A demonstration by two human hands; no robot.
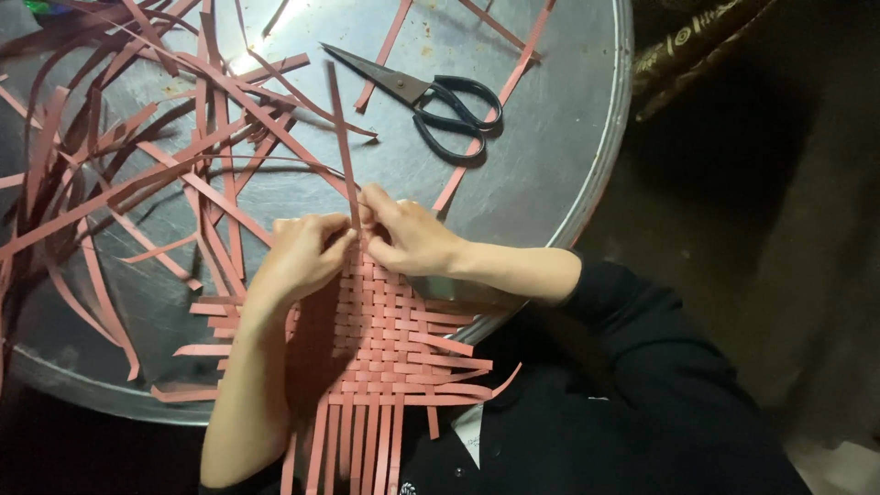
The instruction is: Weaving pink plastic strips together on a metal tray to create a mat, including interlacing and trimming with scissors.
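Now both hands meet at the top edge of the woven mat point(385, 339) on the round metal table point(587, 137) | left hand point(302, 257) pinching the upright pink strip point(341, 137) | right hand point(408, 236) fingers curled on same strip's base | scissors point(431, 96) lie beyond, apart | loose strips point(137, 174) scattered left

The woven mat point(376, 348) lies on the near edge of the round tray point(568, 165), under both hands. Loose strips point(137, 183) spread to the left (some overlapping), and the scissors point(431, 96) lie behind.
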